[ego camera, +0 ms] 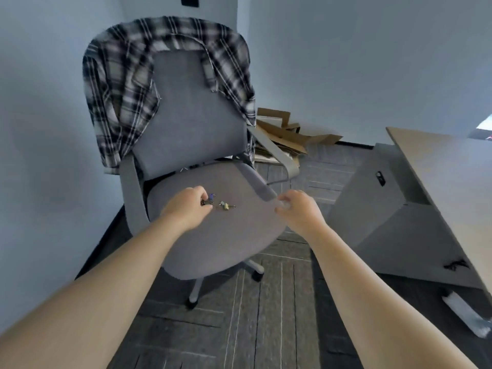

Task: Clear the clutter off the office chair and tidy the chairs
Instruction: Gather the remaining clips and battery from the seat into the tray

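Observation:
A grey office chair (213, 235) stands in front of me, with a black-and-white plaid shirt (119, 83) draped over its backrest. On the seat lie several small binder clips (226, 205). My left hand (186, 206) rests on the seat with its fingertips pinched on a dark clip beside a blue one (211, 195). Over the seat's right edge, just below the right armrest (266, 191), hovers my right hand (298, 211), fingers loosely curled and holding nothing.
A grey desk (439, 166) with a side panel stands at the right. Flattened cardboard (287, 134) lies on the floor behind the chair. A white wall is close on the left. Dark carpet tiles (253, 315) cover the floor, and a plastic-wrapped item (466, 315) lies under the desk.

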